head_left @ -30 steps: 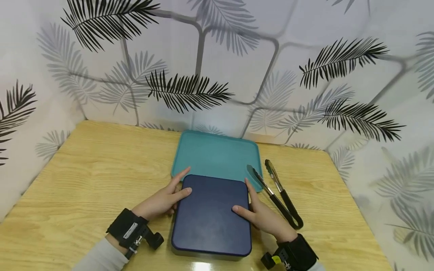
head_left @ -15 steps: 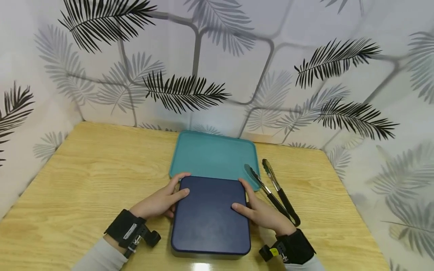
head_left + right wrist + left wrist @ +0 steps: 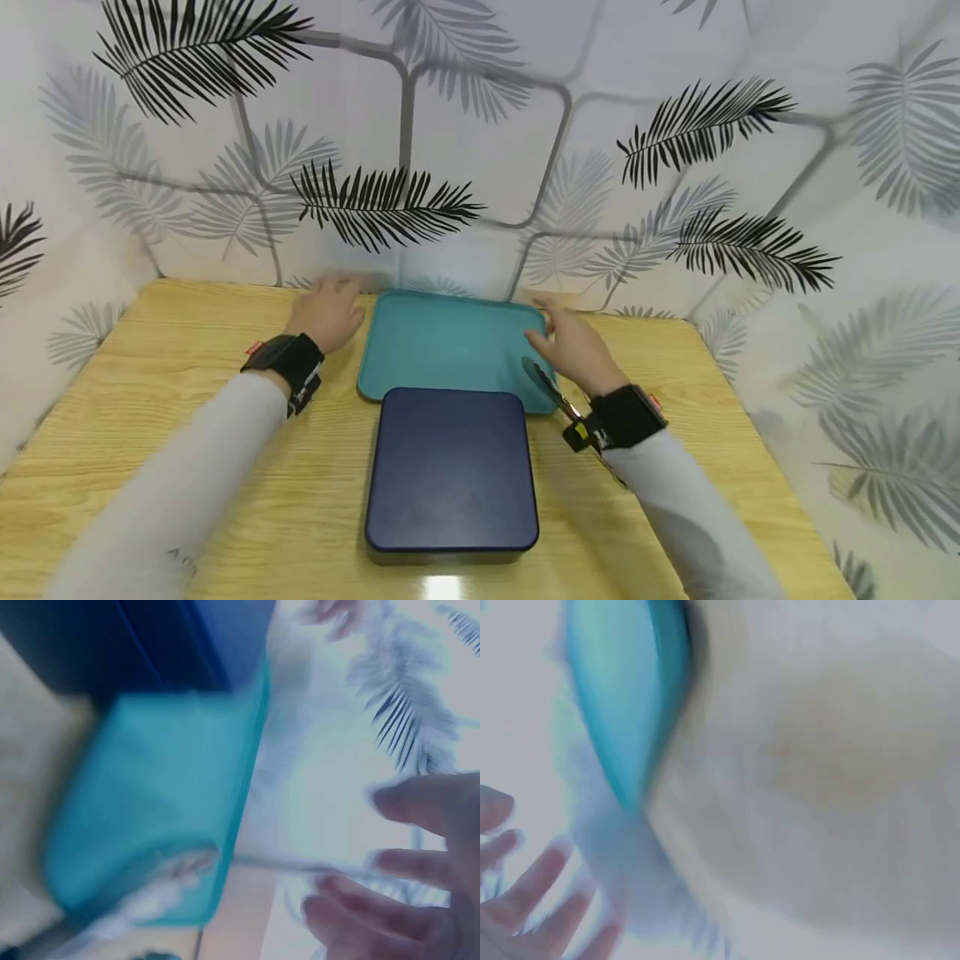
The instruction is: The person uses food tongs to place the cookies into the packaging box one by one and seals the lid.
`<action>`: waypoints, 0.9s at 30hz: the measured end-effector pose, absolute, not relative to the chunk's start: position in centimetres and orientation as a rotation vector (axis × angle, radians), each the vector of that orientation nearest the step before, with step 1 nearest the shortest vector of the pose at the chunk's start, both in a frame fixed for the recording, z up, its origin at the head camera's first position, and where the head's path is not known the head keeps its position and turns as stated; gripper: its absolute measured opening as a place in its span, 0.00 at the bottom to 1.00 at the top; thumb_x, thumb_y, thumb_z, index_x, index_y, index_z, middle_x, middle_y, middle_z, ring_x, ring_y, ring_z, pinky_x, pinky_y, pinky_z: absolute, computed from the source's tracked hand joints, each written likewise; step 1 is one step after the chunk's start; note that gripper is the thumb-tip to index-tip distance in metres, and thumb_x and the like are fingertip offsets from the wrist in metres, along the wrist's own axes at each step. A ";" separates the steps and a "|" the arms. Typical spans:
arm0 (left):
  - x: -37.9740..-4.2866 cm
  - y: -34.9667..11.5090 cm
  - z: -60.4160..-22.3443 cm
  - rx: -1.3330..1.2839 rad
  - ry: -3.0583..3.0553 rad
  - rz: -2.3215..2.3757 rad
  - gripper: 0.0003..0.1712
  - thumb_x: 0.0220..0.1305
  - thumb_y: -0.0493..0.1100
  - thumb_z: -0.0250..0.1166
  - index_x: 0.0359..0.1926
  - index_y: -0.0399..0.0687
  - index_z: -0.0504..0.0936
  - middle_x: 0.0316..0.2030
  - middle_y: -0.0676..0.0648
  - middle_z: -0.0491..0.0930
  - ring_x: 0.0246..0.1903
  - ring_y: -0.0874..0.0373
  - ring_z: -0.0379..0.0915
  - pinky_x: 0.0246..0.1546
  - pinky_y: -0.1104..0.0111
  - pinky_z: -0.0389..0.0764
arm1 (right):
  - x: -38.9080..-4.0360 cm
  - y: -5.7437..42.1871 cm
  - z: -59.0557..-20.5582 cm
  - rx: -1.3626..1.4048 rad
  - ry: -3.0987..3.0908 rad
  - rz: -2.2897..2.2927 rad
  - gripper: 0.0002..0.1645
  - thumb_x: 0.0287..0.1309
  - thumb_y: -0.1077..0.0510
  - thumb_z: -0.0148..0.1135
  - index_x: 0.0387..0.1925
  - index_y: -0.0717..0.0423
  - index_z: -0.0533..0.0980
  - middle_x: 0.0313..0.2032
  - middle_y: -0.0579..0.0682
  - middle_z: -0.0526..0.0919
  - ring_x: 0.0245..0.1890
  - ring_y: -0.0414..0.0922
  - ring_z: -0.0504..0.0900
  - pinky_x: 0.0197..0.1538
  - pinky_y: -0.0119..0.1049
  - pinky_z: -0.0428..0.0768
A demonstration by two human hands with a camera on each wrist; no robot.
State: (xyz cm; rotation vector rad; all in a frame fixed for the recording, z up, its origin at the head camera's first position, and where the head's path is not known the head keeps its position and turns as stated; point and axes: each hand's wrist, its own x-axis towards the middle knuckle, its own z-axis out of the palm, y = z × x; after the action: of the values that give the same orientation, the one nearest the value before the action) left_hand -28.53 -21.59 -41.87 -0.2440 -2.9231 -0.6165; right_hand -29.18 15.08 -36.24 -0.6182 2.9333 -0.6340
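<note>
A teal tray (image 3: 442, 346) lies at the back of the table, near the patterned backdrop. My left hand (image 3: 326, 315) is left of the tray's far left corner, blurred, with nothing in its grasp. Fingers (image 3: 536, 877) are spread in the left wrist view. At the tray's right edge is my right hand (image 3: 583, 348), its thumb and forefinger apart and holding nothing. A dark navy lidded box (image 3: 452, 471) stands in front of the tray, overlapping its near edge in this view. Black-handled tongs (image 3: 551, 387) reach over the tray's near right corner, partly hidden by my right wrist.
The wooden table (image 3: 300, 500) ends at a leaf-printed backdrop (image 3: 465, 167) along the back and sides. Black camera straps (image 3: 630, 417) are on both wrists.
Both hands have let go of the navy box's sides and moved up and away, to either side of the teal tray. The box stays in front; the view has shifted slightly.
</note>
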 end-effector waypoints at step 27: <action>-32.5 -20.5 -38.6 0.021 -3.049 -0.470 0.57 0.44 0.91 0.37 0.73 0.84 0.31 0.73 0.50 0.15 0.66 0.38 -0.01 0.49 0.26 0.11 | -35.5 12.7 -32.6 -0.277 2.952 -0.295 0.63 0.43 0.17 0.57 0.72 0.16 0.31 0.74 0.51 0.18 0.69 0.70 0.17 0.51 0.87 0.30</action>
State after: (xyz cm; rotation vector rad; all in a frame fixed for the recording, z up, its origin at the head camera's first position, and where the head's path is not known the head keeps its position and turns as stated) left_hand -32.51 -20.47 -38.62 0.0212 -3.0485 -0.4701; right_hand -35.45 12.66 -32.56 -0.2766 2.9524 -0.2945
